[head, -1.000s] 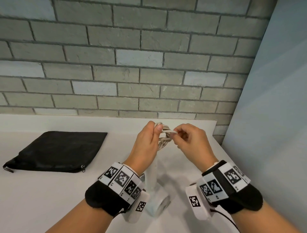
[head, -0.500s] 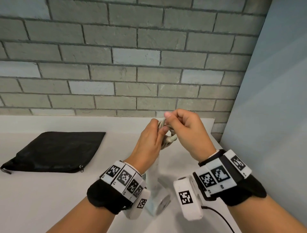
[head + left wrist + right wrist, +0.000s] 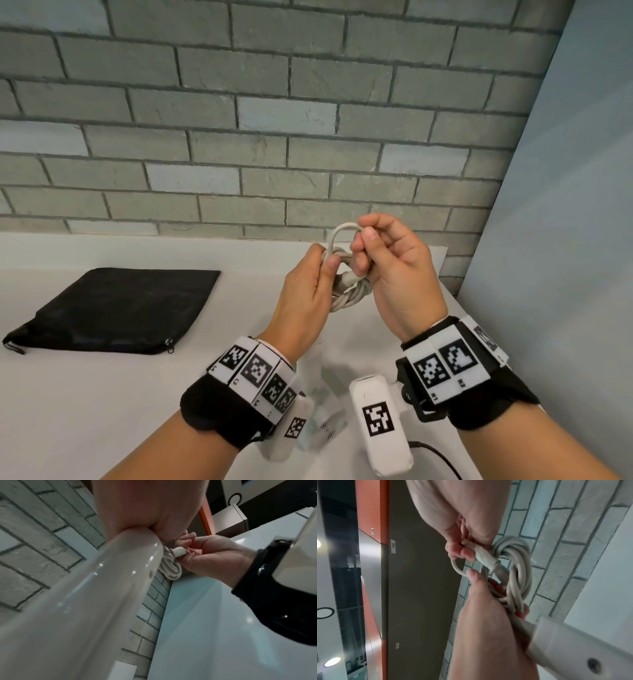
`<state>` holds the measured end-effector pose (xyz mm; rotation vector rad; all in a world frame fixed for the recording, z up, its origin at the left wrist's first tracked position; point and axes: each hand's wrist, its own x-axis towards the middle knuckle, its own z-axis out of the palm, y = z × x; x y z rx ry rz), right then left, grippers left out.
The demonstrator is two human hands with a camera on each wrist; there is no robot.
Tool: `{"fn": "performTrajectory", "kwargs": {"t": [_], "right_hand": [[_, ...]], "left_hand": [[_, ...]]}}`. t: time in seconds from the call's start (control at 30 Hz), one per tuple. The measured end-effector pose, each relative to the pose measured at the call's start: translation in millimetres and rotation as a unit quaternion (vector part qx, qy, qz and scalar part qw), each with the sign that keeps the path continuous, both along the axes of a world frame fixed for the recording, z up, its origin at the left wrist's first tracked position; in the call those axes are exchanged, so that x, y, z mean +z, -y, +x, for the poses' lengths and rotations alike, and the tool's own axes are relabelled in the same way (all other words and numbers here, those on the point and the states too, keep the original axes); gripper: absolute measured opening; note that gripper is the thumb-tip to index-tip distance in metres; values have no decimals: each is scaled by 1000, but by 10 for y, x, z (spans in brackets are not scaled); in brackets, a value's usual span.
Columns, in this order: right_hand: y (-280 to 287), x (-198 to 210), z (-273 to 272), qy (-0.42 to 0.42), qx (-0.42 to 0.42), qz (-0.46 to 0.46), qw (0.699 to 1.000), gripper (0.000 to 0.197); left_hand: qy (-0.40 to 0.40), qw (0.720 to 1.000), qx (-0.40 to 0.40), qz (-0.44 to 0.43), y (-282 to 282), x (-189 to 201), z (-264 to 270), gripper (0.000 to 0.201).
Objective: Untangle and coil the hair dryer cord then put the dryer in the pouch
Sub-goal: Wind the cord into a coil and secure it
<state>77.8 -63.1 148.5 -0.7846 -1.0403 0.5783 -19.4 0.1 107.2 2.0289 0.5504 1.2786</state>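
A: Starting at the left. The black pouch (image 3: 113, 308) is lying flat on the white counter (image 3: 85, 411), well apart from both hands, zipper pull at its near corner; I cannot tell whether the zip is open.

B: And the dryer?

A: The left hand (image 3: 305, 301) is holding the hair dryer (image 3: 77, 601) up by the end of its handle, fingers curled round that end and round the bundled cord (image 3: 352, 294) (the dryer body is hanging down behind the wrist, mostly hidden in the head view).

B: Right side?

A: The right hand (image 3: 397, 274) is pinching the plug (image 3: 485, 557) between thumb and fingertips, with a free loop arching above the bundle. The right wrist view is showing several turns crossing each other in a knot-like wrap.

B: So how far along?

A: Midway, I am judging. The cord is gathered but looking knotted, not yet cleanly coiled; the dryer is not yet in the pouch.

B: Anything in the way?

A: A brick wall (image 3: 274, 120) is standing behind and a pale panel (image 3: 565, 240) to the right; neither is crowding the hands. The crossing turns are the real obstacle.
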Motion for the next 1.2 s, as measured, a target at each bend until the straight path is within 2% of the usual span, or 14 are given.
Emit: {"fn": "performTrajectory", "kwargs": {"t": [0.13, 0.2, 0.3, 0.43, 0.5, 0.6, 0.67, 0.73, 0.77, 0.8, 0.9, 0.97, 1.03, 1.2], "right_hand": [[10, 32, 3, -48, 49, 3, 998, 25], [9, 66, -23, -26, 65, 9, 998, 27], [32, 156, -85, 80, 36, -22, 996, 28], [133, 243, 83, 224, -59, -72, 970, 26], [202, 217, 255, 308, -110, -99, 940, 21], [282, 72, 506, 467, -192, -145, 851, 12], [290, -83, 634, 543, -238, -177, 786, 17], [255, -237, 702, 561, -286, -190, 753, 28], [229, -288, 704, 548, -301, -186, 758, 30], [199, -310, 681, 516, -302, -176, 782, 28], [102, -286, 540, 321, -218, -133, 912, 20], [49, -274, 443, 185, -139, -114, 966, 21], [12, -285, 361, 86, -86, -108, 987, 23], [-61, -312, 286, -49, -35, -100, 993, 22]], "left_hand": [[-17, 1000, -12, -8, -19, -2, -3, 28], [-18, 1000, -15, -13, -13, 21, 15, 25], [-11, 999, -18, -42, -45, 32, 36, 23], [6, 997, -27, -65, -135, -1, -46, 29], [22, 996, -41, -81, -172, -10, -101, 33], [35, 991, -68, -110, -157, -2, -158, 29], [30, 986, -105, -128, -144, 2, -177, 28], [9, 977, -152, -152, -136, 9, -176, 26], [-4, 972, -171, -163, -129, 19, -166, 26], [-15, 968, -186, -169, -115, 30, -153, 27], [-22, 964, -204, -169, -66, 51, -116, 40], [-29, 970, -192, -145, -56, 42, -106, 45], [-37, 976, -172, -128, -29, 58, -105, 41], [-51, 981, -141, -125, -22, 93, -103, 40]]}}
